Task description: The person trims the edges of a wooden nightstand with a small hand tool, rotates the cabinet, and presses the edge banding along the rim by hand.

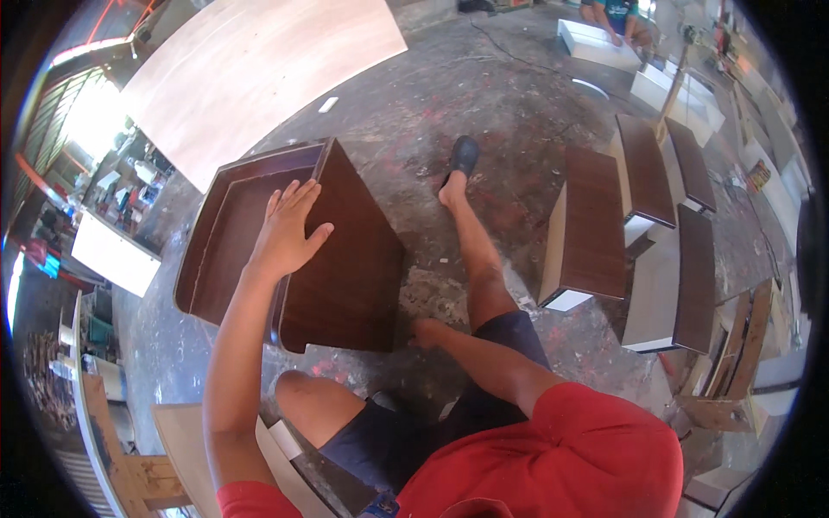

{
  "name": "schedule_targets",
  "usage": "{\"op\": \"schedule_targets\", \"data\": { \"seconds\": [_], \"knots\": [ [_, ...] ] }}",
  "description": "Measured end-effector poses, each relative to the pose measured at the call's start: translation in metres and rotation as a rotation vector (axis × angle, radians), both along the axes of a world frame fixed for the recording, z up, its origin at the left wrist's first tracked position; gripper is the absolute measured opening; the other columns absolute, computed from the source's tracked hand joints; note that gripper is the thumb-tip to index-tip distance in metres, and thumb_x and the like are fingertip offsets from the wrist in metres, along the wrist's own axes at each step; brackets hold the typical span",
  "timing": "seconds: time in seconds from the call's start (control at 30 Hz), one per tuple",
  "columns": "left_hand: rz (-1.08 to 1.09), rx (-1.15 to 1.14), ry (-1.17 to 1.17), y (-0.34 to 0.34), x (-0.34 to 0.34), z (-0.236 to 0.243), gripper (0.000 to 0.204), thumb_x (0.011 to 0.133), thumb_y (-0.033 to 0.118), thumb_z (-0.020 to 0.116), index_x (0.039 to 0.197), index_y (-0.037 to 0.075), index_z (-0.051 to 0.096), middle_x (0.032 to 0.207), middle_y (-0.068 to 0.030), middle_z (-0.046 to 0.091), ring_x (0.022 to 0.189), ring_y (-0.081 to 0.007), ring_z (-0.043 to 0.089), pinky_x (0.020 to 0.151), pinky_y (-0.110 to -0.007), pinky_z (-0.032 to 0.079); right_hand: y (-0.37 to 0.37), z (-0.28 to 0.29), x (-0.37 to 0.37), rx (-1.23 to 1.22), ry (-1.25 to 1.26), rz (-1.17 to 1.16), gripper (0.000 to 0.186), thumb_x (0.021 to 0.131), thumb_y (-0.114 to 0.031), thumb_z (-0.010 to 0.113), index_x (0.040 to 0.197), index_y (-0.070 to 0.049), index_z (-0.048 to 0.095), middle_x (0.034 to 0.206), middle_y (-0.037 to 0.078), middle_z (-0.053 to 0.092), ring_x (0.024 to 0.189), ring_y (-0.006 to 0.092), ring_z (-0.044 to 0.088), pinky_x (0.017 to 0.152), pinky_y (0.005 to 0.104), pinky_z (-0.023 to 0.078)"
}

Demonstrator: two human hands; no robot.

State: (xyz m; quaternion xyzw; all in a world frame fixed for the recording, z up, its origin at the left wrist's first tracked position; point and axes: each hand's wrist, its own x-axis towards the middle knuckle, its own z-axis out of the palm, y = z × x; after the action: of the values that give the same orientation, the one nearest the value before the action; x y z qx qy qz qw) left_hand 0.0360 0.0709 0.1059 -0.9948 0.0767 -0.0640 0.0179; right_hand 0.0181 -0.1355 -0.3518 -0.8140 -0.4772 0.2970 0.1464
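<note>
Dark brown, the cabinet [350, 276] stands on the floor [414, 104], its long upper rim [325, 155] running away from me beneath the nearer left hand [292, 229], fingers spread, while I cannot tell the grip of my right hand [426, 332] near its base.

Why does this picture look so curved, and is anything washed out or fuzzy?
In the head view, the fisheye lens blackens the corners and bows the plywood sheet's edges; in the same head view, glare bleaches the bright opening at upper left, the distant co-worker looks soft, and the nearer dark brown cabinet looks clearer.
</note>
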Motion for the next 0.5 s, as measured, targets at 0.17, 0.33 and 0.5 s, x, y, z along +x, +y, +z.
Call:
{"op": "schedule_targets", "data": {
  "seconds": [0.17,0.33,0.5],
  "knots": [
    [0.024,0.037,0.005,-0.002,0.033,0.002,0.082,0.098,0.043,0.068,0.160,-0.001,0.037,0.168,-0.0170,0.037,0.160,-0.0357,0.022,0.131,-0.052,0.014,0.003,0.010,-0.003,-0.037,0.173,-0.121,0.046,0.094,-0.045,0.070,0.117,-0.005,0.075,0.111,0.022,0.074,0.106,0.0407,0.071,0.090,0.0528,0.056],
    [0.048,0.065,0.018,-0.005,0.069,-0.003,0.090,0.096,0.048,0.069,0.162,-0.002,0.033,0.169,-0.0189,0.034,0.161,-0.0369,0.020,0.131,-0.052,0.013,-0.002,-0.008,-0.001,0.068,0.033,-0.071,0.047,0.094,-0.043,0.068,0.111,0.000,0.076,0.107,0.022,0.075,0.102,0.0421,0.072,0.088,0.0536,0.057],
    [0.080,0.033,-0.027,-0.003,0.099,-0.009,0.084,0.097,0.047,0.068,0.159,-0.001,0.039,0.165,-0.0199,0.042,0.160,-0.0371,0.023,0.130,-0.053,0.015,0.006,-0.021,0.002,0.030,0.003,-0.031,0.044,0.092,-0.041,0.069,0.108,0.000,0.076,0.105,0.023,0.075,0.103,0.0421,0.072,0.088,0.0538,0.057]
  ]
}}
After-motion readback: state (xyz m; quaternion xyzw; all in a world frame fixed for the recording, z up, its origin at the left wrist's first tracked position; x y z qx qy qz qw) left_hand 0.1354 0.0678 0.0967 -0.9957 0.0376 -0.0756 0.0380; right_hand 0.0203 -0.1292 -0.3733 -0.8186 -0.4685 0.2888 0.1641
